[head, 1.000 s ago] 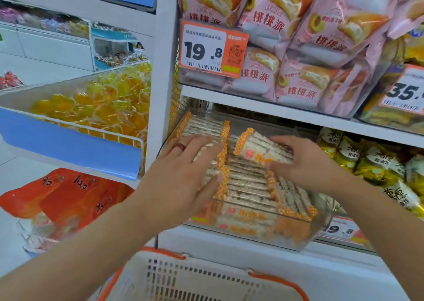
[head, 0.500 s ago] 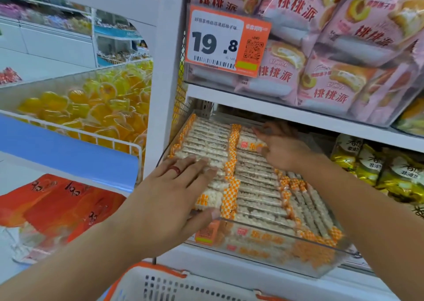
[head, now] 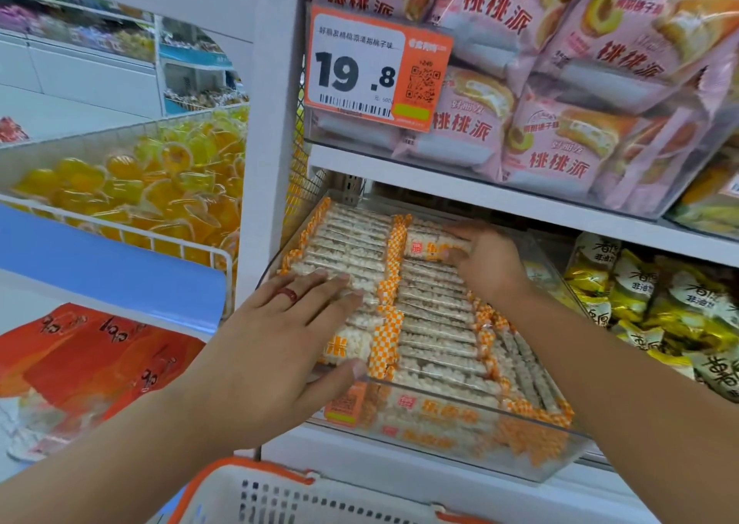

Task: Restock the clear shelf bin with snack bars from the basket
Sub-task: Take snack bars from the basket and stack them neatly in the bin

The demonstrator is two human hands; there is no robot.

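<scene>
The clear shelf bin (head: 520, 459) sits on the lower shelf, filled with rows of white puffed snack bars (head: 436, 323) with orange checkered ends. My left hand (head: 288, 339) lies flat on the front left bars, fingers straight, thumb at the bin's front rim. Deep in the bin, my right hand (head: 488, 263) presses a snack bar (head: 424, 245) onto the back of the middle row, fingers bent over it. The white basket (head: 304, 495) with orange rim shows at the bottom edge; its inside is out of view.
Pink cake packs (head: 560, 83) and an orange 19.8 price tag (head: 376, 67) fill the shelf just above the bin. Yellow snack bags (head: 660, 303) lie to the right. Left of the white upright are a wire bin of yellow jelly cups (head: 152, 191) and red bags (head: 92, 355).
My right hand carried a bar from the bin's middle to its back and set it down there. My left hand stayed pressed flat on the front left bars.
</scene>
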